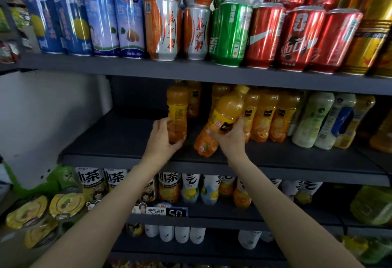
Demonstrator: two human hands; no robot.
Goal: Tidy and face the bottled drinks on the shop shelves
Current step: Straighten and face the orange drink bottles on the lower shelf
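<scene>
On the middle shelf [118, 140] my left hand [162, 140] grips the lower part of an upright orange juice bottle [177, 110] with a yellow label. My right hand [230, 138] holds a second orange juice bottle [222, 119] around its label; this one leans with its cap to the upper right and its base down to the left. Behind and to the right stands a row of more orange juice bottles [265, 117], then pale green drink bottles [311, 119]. The left part of this shelf is bare.
The top shelf carries drink cans: blue [70, 15], orange and silver [163, 28], green [231, 32], red [301, 38] and gold [371, 40]. Below, tea and juice bottles [169, 187] stand above a price tag [177, 213]. Lidded yellow cups [65, 204] sit at lower left.
</scene>
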